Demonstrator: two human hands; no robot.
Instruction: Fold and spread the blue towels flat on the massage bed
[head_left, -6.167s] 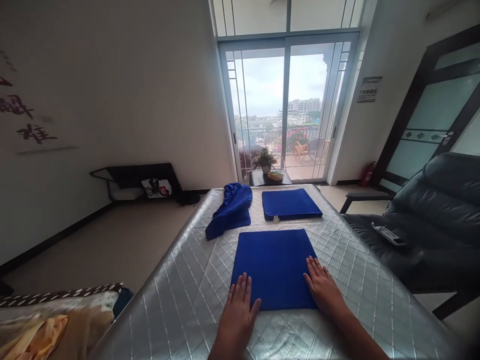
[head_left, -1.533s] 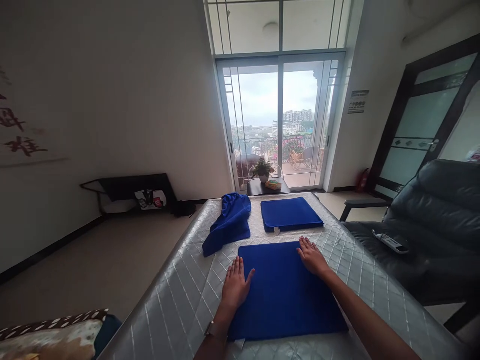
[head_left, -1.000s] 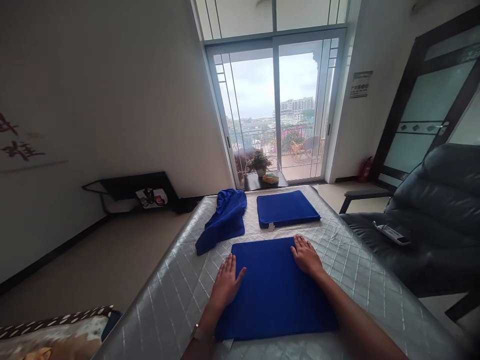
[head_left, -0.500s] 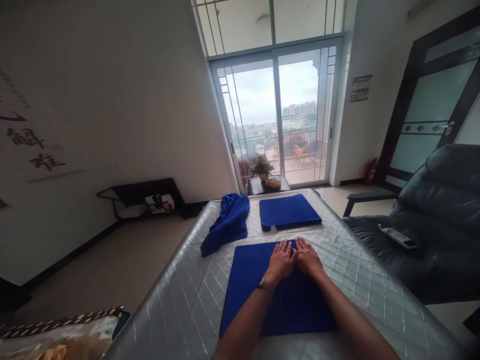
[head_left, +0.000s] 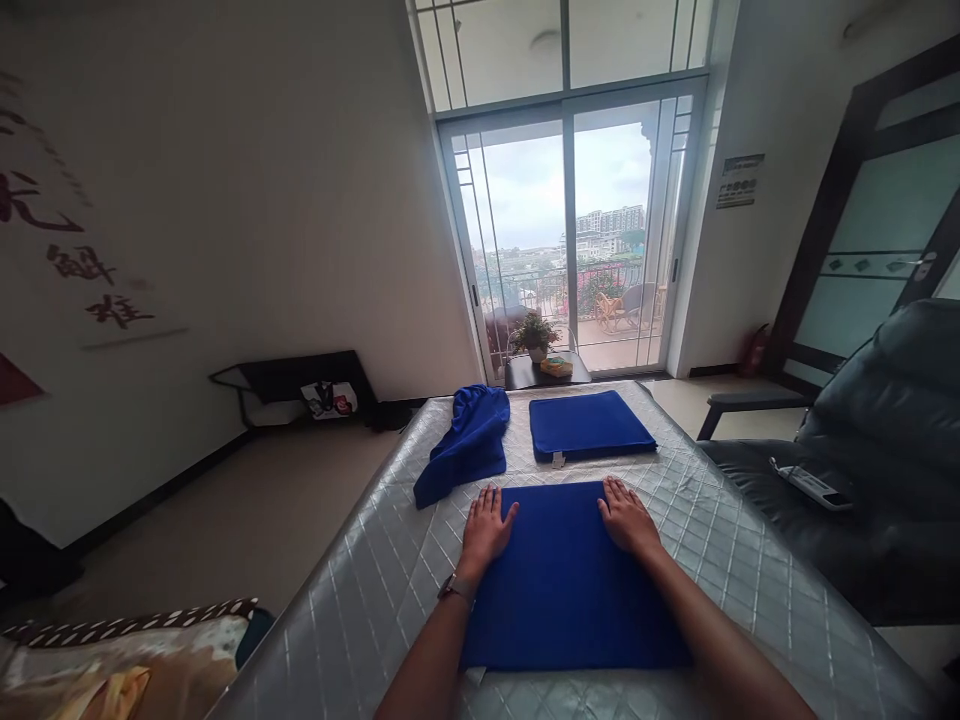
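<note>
A blue cloth (head_left: 566,590), folded into a flat rectangle, lies on the silver quilted table cover (head_left: 352,600) in front of me. My left hand (head_left: 486,525) rests flat on its far left corner, fingers stretched out; a watch is on that wrist. At the far right corner my right hand (head_left: 626,515) lies flat too, fingers extended. Beyond my hands sits a folded stack of blue cloth (head_left: 592,425) with a small white tag on its near edge. To its left is a crumpled blue cloth (head_left: 469,440).
A dark padded armchair (head_left: 885,450) stands at the right, with a remote-like device (head_left: 814,487) on its seat. Behind the table's far end, a small stand (head_left: 547,373) holds a potted plant (head_left: 536,337). Patterned bedding (head_left: 150,660) shows at the lower left.
My hands have slid apart from the middle of the cloth's far edge, the left one to the far left corner and the right one slightly rightward. The view has shifted a little.
</note>
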